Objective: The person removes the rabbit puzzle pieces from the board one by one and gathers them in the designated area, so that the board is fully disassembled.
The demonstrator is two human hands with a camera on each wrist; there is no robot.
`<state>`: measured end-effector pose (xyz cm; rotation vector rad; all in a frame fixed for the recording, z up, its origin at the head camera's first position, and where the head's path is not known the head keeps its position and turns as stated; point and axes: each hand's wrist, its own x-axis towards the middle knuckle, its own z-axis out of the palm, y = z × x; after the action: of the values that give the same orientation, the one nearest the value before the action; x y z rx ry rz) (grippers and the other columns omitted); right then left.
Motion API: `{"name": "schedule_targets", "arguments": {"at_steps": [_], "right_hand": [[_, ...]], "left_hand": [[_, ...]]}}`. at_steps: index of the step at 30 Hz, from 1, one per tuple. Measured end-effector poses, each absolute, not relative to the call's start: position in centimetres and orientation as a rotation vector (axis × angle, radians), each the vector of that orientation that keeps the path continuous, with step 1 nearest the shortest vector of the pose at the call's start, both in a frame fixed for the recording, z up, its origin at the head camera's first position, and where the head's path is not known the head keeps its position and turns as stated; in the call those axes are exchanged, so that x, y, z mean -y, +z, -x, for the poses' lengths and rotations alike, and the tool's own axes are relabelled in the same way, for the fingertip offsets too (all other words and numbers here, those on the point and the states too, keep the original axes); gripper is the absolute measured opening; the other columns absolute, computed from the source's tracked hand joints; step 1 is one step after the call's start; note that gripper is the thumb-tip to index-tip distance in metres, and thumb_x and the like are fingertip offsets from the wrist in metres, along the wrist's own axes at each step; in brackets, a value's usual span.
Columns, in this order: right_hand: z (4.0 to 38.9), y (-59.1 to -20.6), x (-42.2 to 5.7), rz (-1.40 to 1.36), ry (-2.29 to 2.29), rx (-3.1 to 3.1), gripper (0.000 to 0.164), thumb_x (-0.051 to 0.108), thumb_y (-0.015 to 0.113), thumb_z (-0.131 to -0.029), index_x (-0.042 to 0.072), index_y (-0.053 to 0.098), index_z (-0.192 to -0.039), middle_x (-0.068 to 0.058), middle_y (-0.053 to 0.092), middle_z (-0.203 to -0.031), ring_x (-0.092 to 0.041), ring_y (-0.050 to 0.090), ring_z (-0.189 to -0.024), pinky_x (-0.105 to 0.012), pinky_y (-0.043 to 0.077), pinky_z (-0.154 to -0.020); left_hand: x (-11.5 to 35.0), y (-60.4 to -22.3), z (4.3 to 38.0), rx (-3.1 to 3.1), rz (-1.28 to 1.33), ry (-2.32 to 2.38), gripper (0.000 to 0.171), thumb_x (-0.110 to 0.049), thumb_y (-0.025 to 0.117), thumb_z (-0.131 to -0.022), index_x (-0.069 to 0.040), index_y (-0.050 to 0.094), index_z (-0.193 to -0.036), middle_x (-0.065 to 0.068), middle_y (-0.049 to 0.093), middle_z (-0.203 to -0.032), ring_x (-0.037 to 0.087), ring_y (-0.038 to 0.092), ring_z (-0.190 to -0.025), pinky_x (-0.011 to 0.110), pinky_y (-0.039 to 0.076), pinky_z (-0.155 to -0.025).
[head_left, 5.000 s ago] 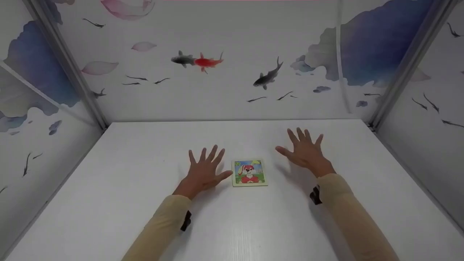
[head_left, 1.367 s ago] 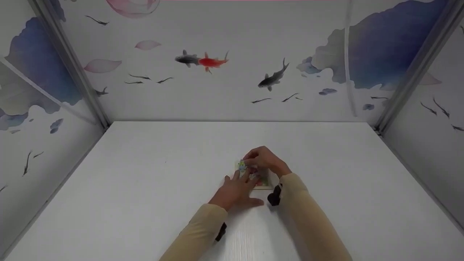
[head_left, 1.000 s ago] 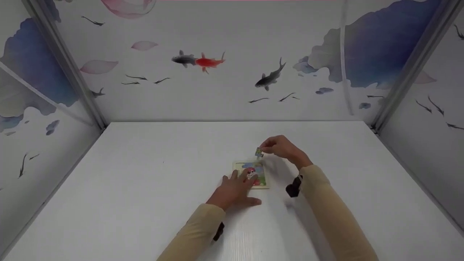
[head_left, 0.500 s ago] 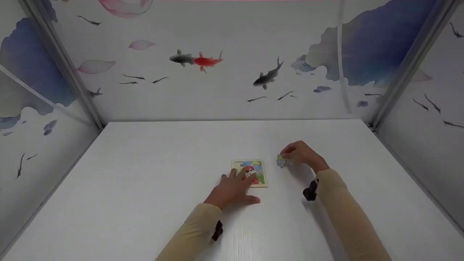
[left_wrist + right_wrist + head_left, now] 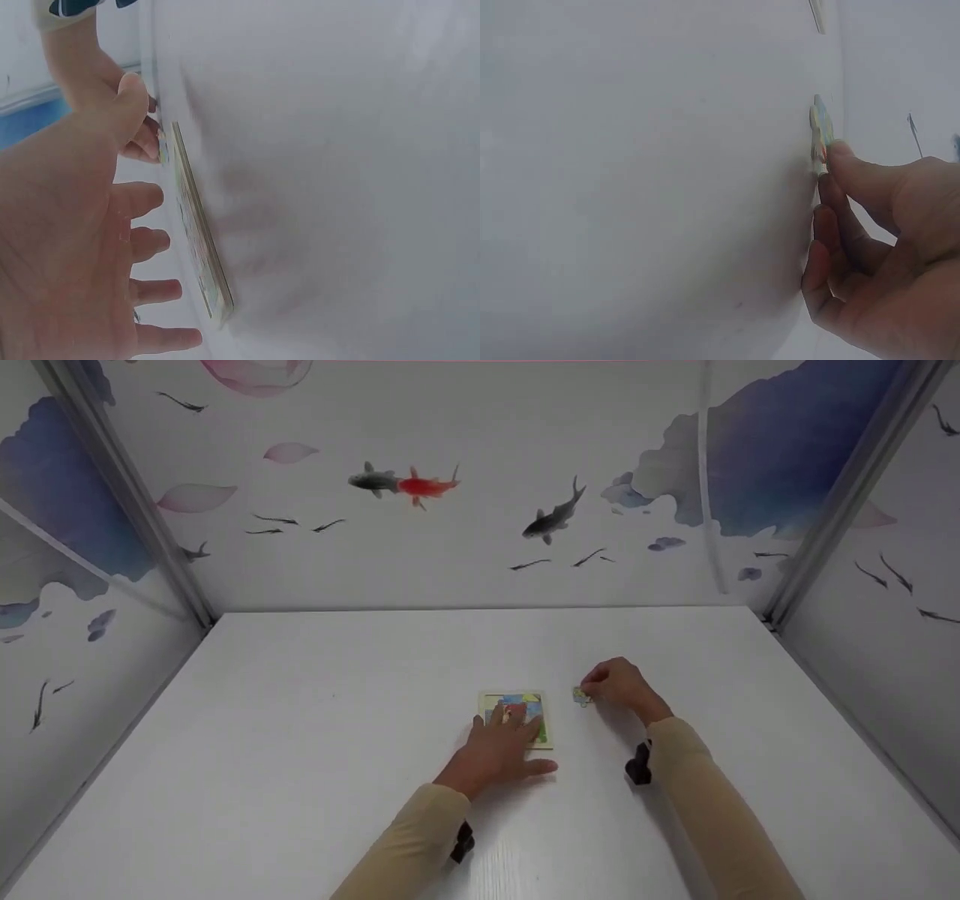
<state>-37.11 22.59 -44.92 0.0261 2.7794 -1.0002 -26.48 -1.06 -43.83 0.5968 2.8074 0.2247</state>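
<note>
A small square jigsaw puzzle (image 5: 550,731) with a pale frame and a colourful rabbit picture lies on the table. My left hand (image 5: 491,751) is over its lower part, fingers spread and straight, hiding much of the picture. The left wrist view has those fingers reaching out above the puzzle (image 5: 196,225). To the right of the frame, my right hand (image 5: 621,686) pinches a puzzle piece (image 5: 580,697) between thumb and fingertips. That piece (image 5: 821,127) is tilted low at the tabletop in the right wrist view, its green and blue face turned partly away.
The white table (image 5: 300,780) is walled in at the back and sides by white panels (image 5: 480,562) printed with fish and petals. Metal posts (image 5: 142,502) stand at the back corners.
Both hands were spread beside the whole puzzle. My right hand has since lifted out its upper-left piece, carried it right and lowered it to the table. My left hand moved onto the puzzle.
</note>
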Motion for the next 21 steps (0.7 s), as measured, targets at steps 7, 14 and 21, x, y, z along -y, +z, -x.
{"name": "schedule_targets", "arguments": {"at_steps": [7, 14, 21], "right_hand": [[37.6, -44.1, -20.8, 0.043, -1.020, -2.770, 0.026, 0.025, 0.068, -0.097, 0.004, 0.072, -0.112, -0.014, 0.069, -0.113, -0.021, 0.059, -0.093, -0.031, 0.050, -0.079], [37.9, -43.4, -17.4, 0.252, -1.028, -2.744, 0.024, 0.025, 0.067, -0.097, 0.010, 0.072, -0.115, -0.011, 0.070, -0.115, -0.022, 0.059, -0.095, -0.032, 0.051, -0.081], [37.8, -43.7, -14.8, 0.427, -1.009, -2.715, 0.017, 0.015, 0.067, -0.097, 0.013, 0.076, -0.110, -0.008, 0.069, -0.112, -0.021, 0.055, -0.098, -0.035, 0.049, -0.087]], "left_hand": [[0.1, -44.3, 26.5, -2.805, -0.608, 0.167, 0.081, -0.070, 0.049, -0.093, -0.025, 0.031, -0.159, 0.001, 0.026, -0.168, 0.033, 0.022, -0.155, 0.061, 0.025, -0.121], [0.4, -44.1, 26.4, -2.786, -0.608, 0.234, 0.082, -0.068, 0.053, -0.093, -0.024, 0.031, -0.158, 0.001, 0.026, -0.168, 0.035, 0.021, -0.155, 0.064, 0.023, -0.120], [0.5, -44.2, 25.9, -2.817, -0.665, 0.253, 0.082, -0.066, 0.055, -0.093, -0.022, 0.033, -0.158, 0.004, 0.025, -0.168, 0.038, 0.021, -0.154, 0.066, 0.023, -0.119]]}}
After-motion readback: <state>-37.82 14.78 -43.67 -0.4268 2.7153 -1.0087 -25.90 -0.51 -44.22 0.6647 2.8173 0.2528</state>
